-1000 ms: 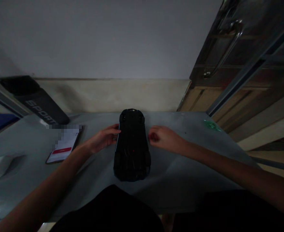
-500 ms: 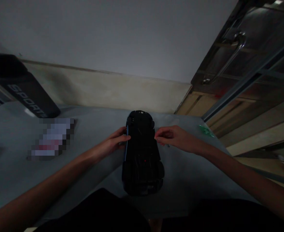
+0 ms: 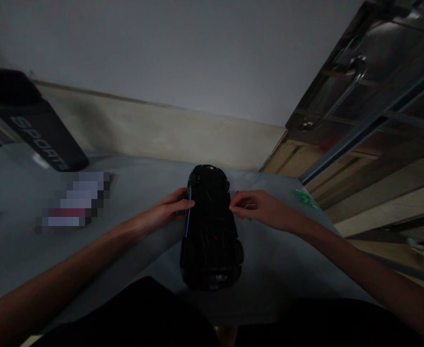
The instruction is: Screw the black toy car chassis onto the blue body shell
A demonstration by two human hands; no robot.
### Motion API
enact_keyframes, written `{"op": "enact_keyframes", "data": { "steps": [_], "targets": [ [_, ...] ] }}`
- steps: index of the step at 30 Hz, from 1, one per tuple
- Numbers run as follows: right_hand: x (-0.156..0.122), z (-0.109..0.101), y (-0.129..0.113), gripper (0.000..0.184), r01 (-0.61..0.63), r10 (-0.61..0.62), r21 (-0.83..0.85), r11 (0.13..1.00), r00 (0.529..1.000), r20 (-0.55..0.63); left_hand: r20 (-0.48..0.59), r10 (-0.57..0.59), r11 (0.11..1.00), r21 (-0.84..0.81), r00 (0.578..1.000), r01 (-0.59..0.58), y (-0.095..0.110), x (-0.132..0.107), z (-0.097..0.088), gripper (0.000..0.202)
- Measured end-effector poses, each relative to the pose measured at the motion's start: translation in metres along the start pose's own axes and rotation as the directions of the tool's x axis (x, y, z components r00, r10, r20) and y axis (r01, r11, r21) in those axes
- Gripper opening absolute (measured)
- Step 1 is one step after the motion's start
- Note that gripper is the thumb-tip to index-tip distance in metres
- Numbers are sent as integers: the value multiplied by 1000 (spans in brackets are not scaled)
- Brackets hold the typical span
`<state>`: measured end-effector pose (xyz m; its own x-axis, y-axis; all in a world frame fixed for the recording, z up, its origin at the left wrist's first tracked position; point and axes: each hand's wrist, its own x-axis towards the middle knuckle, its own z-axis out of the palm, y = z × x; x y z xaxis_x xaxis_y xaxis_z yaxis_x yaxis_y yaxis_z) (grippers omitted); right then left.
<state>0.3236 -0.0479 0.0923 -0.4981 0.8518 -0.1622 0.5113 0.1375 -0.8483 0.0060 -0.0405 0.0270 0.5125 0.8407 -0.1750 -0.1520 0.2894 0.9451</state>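
A toy car (image 3: 212,217) lies upside down on the grey table, its black underside and wheels facing up and a strip of blue body along its left edge. A tiny red spot shows on the underside. My left hand (image 3: 172,206) grips the car's left side, thumb on the underside edge and fingers against the flank. At the car's right edge, my right hand (image 3: 251,207) has thumb and fingertips brought together in a pinch. Whatever lies between those fingertips is too small and dark to make out.
A dark bottle marked SPORTS (image 3: 42,125) stands at the back left, with a blurred-out flat object (image 3: 78,200) in front of it. A green crinkled piece (image 3: 305,197) lies near the table's right edge. A wall closes off the back; a metal door handle (image 3: 342,96) is beyond, right.
The view has shifted slightly. My right hand's pinched fingertips have moved a little at the car's right edge; my left hand keeps its hold and the car stays put.
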Motion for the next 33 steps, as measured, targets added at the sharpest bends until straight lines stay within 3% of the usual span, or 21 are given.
{"op": "enact_keyframes", "data": {
  "steps": [11, 21, 29, 31, 33],
  "targets": [
    [7, 6, 10, 27, -84, 79, 219, 972, 996, 31, 2, -10, 1000, 29, 1000, 10, -1, 1, -2, 50],
    [5, 9, 9, 26, -156, 161, 221, 963, 987, -4, -2, -18, 997, 77, 1000, 18, 7, -4, 2, 61],
    [8, 7, 12, 28, -86, 84, 161, 983, 996, 21, 16, -23, 993, 115, 1000, 20, 5, -1, -1, 68],
    [8, -5, 17, 26, -53, 54, 76, 996, 999, -2, 3, -6, 981, 193, 1000, 5, 10, -2, -2, 68],
    [4, -24, 26, 21, -44, 31, -104, 994, 993, -116, 4, 21, 953, 302, 1000, -21, 17, -4, -5, 68]
  ]
}}
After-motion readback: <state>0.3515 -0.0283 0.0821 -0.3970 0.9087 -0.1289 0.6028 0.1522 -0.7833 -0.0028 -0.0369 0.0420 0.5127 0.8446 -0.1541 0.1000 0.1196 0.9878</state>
